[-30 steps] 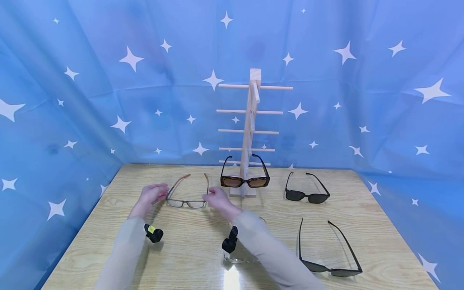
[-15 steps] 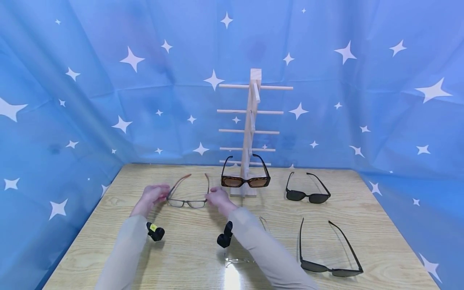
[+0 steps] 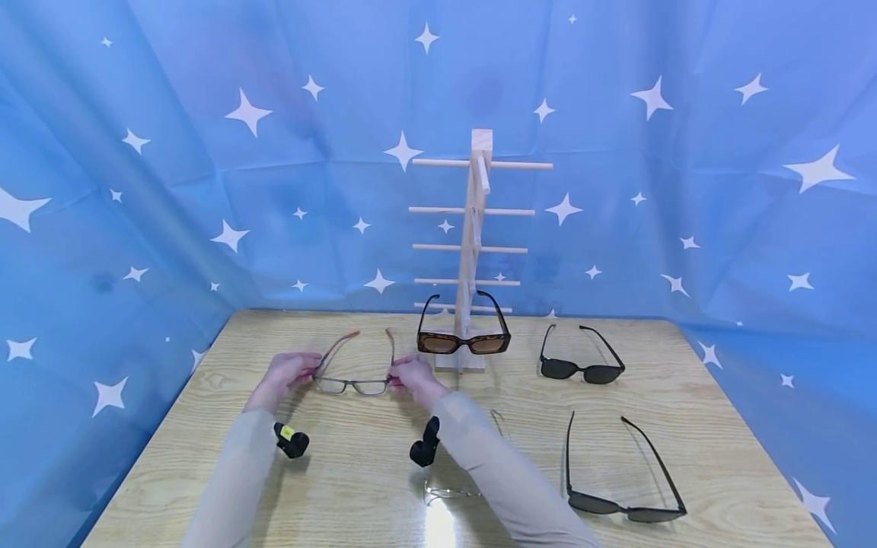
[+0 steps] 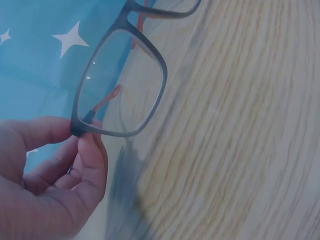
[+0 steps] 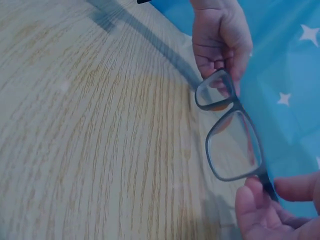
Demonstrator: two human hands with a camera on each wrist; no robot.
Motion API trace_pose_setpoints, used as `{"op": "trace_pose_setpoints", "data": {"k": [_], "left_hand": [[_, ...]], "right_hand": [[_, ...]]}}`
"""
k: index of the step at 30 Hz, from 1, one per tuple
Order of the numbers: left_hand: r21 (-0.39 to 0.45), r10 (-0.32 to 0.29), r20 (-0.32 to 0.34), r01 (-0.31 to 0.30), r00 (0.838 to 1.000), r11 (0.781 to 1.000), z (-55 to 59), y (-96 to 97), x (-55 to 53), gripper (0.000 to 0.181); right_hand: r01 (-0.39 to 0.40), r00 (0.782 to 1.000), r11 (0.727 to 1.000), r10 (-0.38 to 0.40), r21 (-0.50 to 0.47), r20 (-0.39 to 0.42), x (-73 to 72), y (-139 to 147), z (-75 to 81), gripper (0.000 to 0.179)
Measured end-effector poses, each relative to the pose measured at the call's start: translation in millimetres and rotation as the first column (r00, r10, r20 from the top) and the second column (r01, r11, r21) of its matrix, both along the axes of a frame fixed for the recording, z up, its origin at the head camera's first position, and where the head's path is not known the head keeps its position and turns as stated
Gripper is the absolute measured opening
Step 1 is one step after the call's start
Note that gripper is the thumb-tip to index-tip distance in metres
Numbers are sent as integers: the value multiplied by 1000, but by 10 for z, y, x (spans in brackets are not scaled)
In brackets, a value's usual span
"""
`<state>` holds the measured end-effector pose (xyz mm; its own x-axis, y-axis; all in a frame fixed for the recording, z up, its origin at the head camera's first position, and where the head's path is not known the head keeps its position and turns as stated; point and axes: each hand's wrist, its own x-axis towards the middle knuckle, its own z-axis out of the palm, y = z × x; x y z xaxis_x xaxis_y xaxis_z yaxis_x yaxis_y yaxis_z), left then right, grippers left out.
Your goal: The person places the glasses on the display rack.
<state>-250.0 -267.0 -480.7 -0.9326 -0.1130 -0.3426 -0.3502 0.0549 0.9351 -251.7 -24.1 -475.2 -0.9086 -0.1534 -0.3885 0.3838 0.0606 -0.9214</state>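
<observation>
Left grip and right grip pinch glasses at both ends, well inside the table's left edge.

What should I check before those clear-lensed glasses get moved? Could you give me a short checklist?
1. Left hand grips the clear-lensed glasses: ok, it pinches one front corner.
2. Right hand grips them too: ok, at the opposite corner, near the hinge.
3. Both temples unfolded: ok.
4. Upper rungs of the wooden stand free of eyewear: ok.
5. Room beside the right hand: not ok, I'd say; the tortoiseshell sunglasses look close in the head view.
6. Right sleeve clear of the thin-rimmed glasses: cannot tell; it hides part of them.
</observation>
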Motion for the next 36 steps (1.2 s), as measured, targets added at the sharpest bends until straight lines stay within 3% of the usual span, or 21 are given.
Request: {"op": "trace_pose_setpoints", "data": {"k": [6,17,21,27,36], "left_hand": [[67,-28,0,28,1000,997,22,-68,55,42],[153,-92,-17,93,996,984,66,-248,203,29],[203,-119,-28,122,993,972,117,-310,286,17],[248,-148,-48,156,988,956,170,-383,422,24],[281,-125,-120,155,985,947,278,-457,657,27]], "right_hand": [[11,1000,999,-10,-44,14,4,-3,30,22],[-83,996,994,85,-76,31,40,-3,80,30],[-109,994,990,111,-90,23,92,-21,121,31],[-126,991,982,132,-143,34,159,-47,167,32],[-169,984,965,177,-198,23,319,-90,322,24]]}}
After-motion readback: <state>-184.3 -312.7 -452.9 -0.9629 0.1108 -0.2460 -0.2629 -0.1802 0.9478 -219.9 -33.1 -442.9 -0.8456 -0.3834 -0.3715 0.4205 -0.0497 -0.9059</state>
